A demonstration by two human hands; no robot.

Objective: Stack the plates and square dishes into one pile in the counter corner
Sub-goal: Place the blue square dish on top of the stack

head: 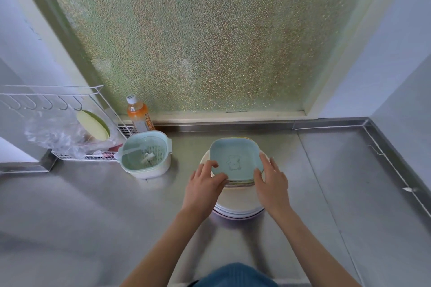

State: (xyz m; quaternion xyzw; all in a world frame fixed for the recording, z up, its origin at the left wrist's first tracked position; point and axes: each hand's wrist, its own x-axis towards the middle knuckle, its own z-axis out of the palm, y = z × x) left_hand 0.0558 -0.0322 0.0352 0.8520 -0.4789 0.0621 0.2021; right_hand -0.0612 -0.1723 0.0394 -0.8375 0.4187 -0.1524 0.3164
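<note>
A pile of round cream plates point(238, 200) stands on the steel counter, near its middle. On top lies a stack of square dishes point(234, 158); the uppermost is pale blue with a bear outline, with yellow and other edges showing beneath. My left hand point(205, 184) grips the near-left corner of the square dishes, thumb on the rim. My right hand point(271, 180) holds their right edge, fingers laid along the side.
A pale green strainer bowl point(145, 155) sits left of the pile. Behind it stands an orange drink bottle point(138, 113). A white wire rack point(70, 123) with hooks, a green plate and a plastic bag fills the far left. The counter corner point(363, 123) lies at right.
</note>
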